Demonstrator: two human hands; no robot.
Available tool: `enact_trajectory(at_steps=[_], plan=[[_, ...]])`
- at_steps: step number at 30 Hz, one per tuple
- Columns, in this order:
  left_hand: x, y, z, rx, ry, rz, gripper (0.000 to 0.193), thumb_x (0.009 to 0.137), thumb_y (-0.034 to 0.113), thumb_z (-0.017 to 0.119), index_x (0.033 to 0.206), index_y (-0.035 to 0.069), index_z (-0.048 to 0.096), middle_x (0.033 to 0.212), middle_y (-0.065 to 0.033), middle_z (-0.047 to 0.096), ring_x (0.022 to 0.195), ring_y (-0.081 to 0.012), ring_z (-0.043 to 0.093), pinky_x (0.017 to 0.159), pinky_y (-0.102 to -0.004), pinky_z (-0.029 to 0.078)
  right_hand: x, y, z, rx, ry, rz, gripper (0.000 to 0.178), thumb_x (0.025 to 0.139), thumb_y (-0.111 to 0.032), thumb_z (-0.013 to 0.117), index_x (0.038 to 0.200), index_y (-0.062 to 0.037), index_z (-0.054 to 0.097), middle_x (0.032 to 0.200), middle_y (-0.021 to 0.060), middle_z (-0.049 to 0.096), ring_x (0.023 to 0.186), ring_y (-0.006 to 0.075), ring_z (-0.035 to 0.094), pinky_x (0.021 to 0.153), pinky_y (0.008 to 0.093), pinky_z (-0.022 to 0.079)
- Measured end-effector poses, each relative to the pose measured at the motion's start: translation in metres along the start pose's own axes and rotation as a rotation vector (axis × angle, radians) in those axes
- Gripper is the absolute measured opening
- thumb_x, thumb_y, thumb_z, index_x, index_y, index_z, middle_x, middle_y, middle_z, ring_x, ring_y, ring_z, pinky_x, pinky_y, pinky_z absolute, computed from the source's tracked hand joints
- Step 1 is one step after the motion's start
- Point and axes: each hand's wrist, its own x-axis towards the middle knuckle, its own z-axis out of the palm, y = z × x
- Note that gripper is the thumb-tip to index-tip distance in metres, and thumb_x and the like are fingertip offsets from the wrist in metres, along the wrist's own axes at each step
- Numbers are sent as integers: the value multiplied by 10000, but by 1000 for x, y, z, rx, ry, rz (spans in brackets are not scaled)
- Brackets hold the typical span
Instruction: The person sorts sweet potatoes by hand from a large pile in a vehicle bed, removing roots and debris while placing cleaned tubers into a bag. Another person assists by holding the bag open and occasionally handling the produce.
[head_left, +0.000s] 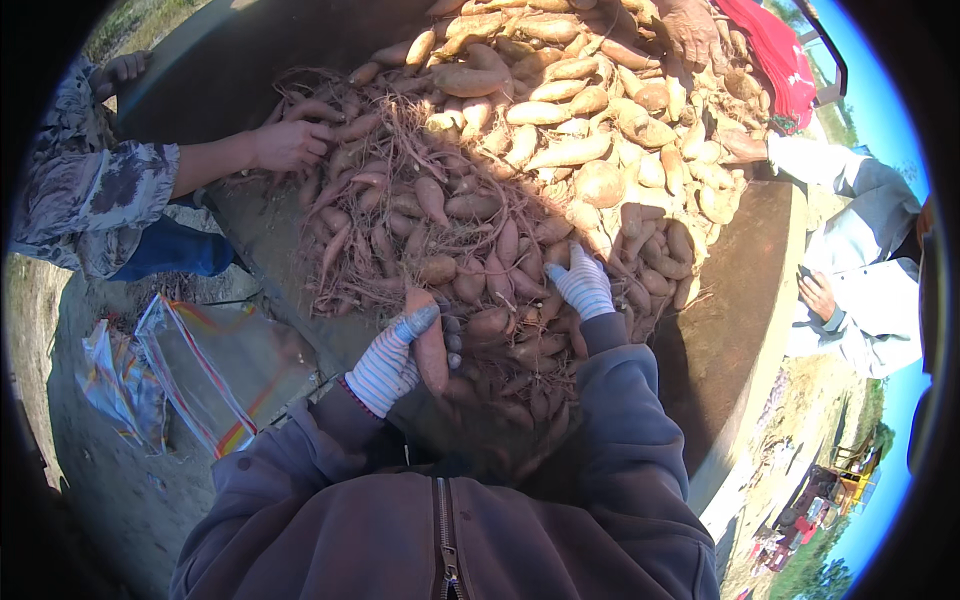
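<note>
A long, reddish sweet potato (430,348) stands upright in my left hand (392,360), whose thumb and fingers wrap around it at the near edge of the heap. My left glove is striped white and blue with grey fingers. The matching glove covers my right hand (583,284), which rests on the heap of sweet potatoes (440,205) to the right. Its thumb and fingers are spread, touching the roots there, and I see nothing held in it. Thin stringy roots tangle over the heap's shaded left part; sunlight falls on the far right part.
A co-worker's bare hand (290,146) reaches into the pile from the left. Another hand (690,28) works at the far side, and a person in a pale sleeve (850,190) stands right. Mesh sacks (225,360) lie at lower left. A brown raised rim (755,300) borders the right.
</note>
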Motion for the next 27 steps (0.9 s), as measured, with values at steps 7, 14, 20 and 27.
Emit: enact_trajectory(at_steps=[7, 14, 20, 27], plan=[[14, 21, 10, -8, -17, -29, 575, 840, 397, 732, 1222, 20, 525, 1153, -150, 621, 1051, -295, 617, 903, -451, 528, 13, 10, 17, -32, -132, -95, 780, 713, -408, 700, 1373, -81, 448, 1406, 166, 473, 1329, 326, 411, 1084, 490, 337], [24, -21, 28, -273, -143, -123, 687, 840, 555, 652, 1281, 42, 526, 1286, -239, 564, 1250, -398, 497, 1074, -543, 392, -103, 7, -6, 719, -98, -257, 799, 756, -167, 774, 1416, 15, 363, 1300, 207, 537, 1142, 308, 566, 972, 351, 459], [35, -7, 32, -446, -368, -131, 849, 839, 757, 450, 1368, 95, 487, 1356, -193, 528, 1267, -403, 479, 1041, -679, 328, -25, -4, -29, 403, 296, -538, 571, 838, -47, 661, 1373, -45, 462, 1290, 207, 545, 1086, 318, 600, 962, 387, 467], [-70, 63, -71, -274, -338, 392, 752, 893, 688, 445, 1212, 30, 622, 1309, -190, 571, 1292, -406, 463, 1009, -685, 360, 60, -27, 41, -293, 108, -449, 545, 811, 17, 486, 1348, -67, 456, 1488, 180, 359, 1090, 388, 594, 901, 475, 502]])
